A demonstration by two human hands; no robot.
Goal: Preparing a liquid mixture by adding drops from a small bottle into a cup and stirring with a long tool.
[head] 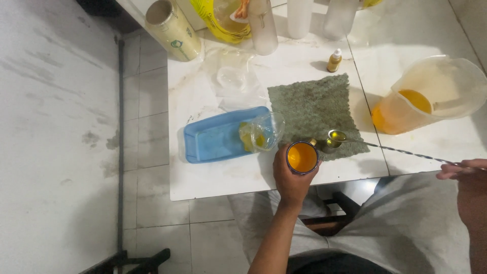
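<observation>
While left hand (290, 178) clasps upright cup (302, 158), right-hand (464, 170) grip pinching ladle (395, 148), lengthwise left-right.

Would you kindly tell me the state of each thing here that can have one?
Small cup: upright, full of orange liquid, held by the left hand.
Long spoon: bowl resting on the green cloth, handle held by the right hand.
Big jug: tilted, partly filled with orange liquid.
Dropper bottle: upright, capped.
Blue tray: lying flat.

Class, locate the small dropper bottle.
The small dropper bottle stands upright at the back of the white table, just beyond the green cloth.
</observation>
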